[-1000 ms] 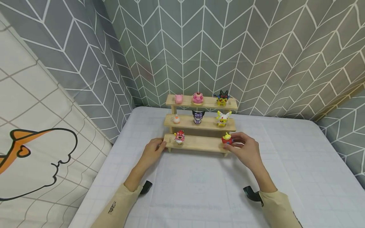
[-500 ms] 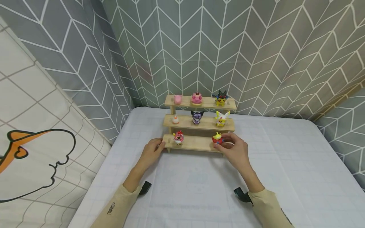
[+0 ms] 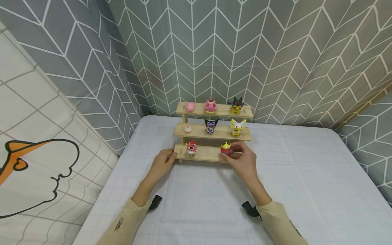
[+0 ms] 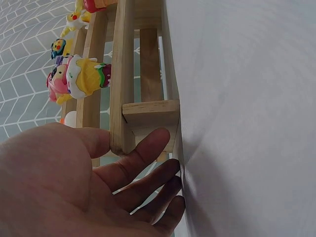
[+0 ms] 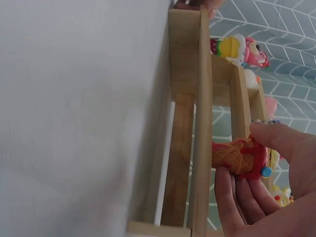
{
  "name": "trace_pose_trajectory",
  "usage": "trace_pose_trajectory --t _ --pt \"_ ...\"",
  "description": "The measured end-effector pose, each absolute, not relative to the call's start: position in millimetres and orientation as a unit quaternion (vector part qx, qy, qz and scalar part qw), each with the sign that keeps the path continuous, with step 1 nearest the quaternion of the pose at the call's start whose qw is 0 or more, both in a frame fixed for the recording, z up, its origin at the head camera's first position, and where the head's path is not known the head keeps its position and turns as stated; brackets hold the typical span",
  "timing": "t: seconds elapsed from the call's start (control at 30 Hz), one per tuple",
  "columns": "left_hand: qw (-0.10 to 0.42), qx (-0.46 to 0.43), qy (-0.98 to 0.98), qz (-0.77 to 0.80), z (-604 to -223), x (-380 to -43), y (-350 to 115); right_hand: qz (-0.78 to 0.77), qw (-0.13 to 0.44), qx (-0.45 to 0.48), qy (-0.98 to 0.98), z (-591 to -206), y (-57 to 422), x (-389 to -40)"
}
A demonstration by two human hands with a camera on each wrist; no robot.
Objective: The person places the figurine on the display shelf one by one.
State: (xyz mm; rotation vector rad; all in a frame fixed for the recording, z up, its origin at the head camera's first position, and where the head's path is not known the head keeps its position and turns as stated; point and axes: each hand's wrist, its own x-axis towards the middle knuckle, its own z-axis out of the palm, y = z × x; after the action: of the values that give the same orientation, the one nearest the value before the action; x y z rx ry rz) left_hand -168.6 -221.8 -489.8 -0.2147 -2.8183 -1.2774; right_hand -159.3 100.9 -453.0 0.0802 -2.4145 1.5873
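Note:
My right hand [image 3: 243, 161] pinches a small toy figurine [image 3: 226, 148] between thumb and fingers, over the right part of the bottom shelf. It has a yellow head and a red body. In the right wrist view the figurine [image 5: 240, 157] shows a waffle-cone base, its end right at the shelf board. With thumb on the board and index finger below, my left hand [image 3: 162, 163] grips the left end of the three-tier wooden display stand [image 3: 205, 153]. On that bottom shelf stands a pink figurine [image 3: 191, 148], whose yellow cone base shows in the left wrist view.
The middle shelf carries a small white figurine [image 3: 188, 128], a purple-and-black one [image 3: 210, 126] and a white-and-yellow one [image 3: 237, 127]. Along the top are a pink pig-like figure [image 3: 190, 107], a rounder pink one [image 3: 210, 106] and a dark-eared yellow one [image 3: 237, 105]. A white cloth [image 3: 196, 207] covers the table.
My right hand has slid the red-and-yellow figurine leftward along the bottom shelf, from its right end toward the middle. The left hand stays at the left end of the stand.

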Motion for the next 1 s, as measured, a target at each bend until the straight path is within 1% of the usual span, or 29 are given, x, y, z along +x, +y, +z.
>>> trace_pose_trajectory --t 0.57,1.0 --pt "0.021 -0.066 -0.910 -0.409 -490 -169 -222 0.539 0.160 0.012 -0.827 -463 87 -163" --pt "0.019 -0.063 -0.908 -0.413 -490 -169 -222 0.564 0.102 0.009 -0.819 -460 96 -157"
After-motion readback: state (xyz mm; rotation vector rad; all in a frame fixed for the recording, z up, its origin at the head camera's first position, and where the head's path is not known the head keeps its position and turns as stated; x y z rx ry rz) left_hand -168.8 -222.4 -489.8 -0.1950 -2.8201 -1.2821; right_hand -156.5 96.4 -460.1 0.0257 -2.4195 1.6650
